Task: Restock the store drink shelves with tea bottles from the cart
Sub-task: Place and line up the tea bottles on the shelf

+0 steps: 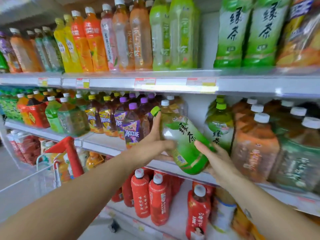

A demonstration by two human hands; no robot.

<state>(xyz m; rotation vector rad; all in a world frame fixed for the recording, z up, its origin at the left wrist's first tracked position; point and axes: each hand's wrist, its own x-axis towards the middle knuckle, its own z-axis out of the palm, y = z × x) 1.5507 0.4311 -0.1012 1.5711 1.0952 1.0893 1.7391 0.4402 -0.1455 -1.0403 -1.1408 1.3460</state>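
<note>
A large green tea bottle [185, 142] with a lime cap is tilted, cap up-left, in front of the middle shelf [107, 142]. My left hand [154, 137] grips its upper body near the neck. My right hand [216, 160] cups its base from below right. Just behind it on the shelf stand matching green tea bottles [220, 125], with an open gap of shelf to their left. The cart [52, 163], with a red handle and bottles inside, is at lower left.
Purple-capped iced tea bottles [131, 125] stand left of the gap. Big brown tea bottles [256, 146] stand to the right. The top shelf [173, 84] holds tall bottles of many colours. Red bottles [157, 196] fill the bottom shelf.
</note>
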